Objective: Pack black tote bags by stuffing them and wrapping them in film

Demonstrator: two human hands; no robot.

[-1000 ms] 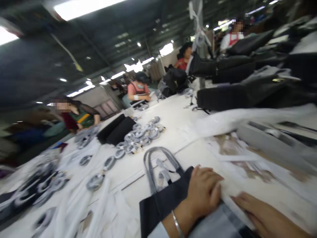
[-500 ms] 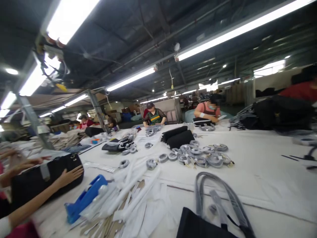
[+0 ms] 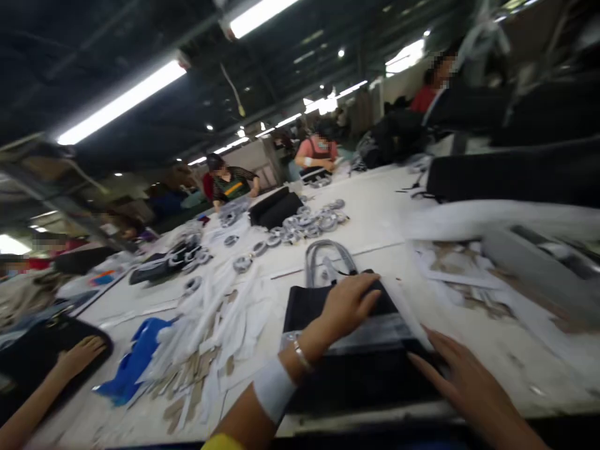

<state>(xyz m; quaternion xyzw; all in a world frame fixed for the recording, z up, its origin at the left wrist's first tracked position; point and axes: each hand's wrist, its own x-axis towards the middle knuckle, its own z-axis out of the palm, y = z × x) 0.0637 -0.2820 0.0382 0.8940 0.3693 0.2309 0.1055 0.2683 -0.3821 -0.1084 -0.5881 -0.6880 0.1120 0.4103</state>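
Black fabric bag with grey looped handles (image 3: 347,381), lying by the white tabletop's (image 3: 384,206) near edge.
My left hand (image 3: 349,303) rests on it, fingers spread; blur hides whether my right hand (image 3: 462,378) grips its side — uneven pushing could skew it overboard.

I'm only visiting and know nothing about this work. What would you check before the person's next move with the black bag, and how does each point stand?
1. Left hand on the black bag: ok, laid across its upper part.
2. Right hand gripping firmly: cannot tell; it is at the right edge.
3. Handles free of both hands: ok, beyond the bag's far edge.
4. Table free of loose strips: not ok, they lie left of the bag.
5. Co-worker's hand away: ok, on another dark bag.
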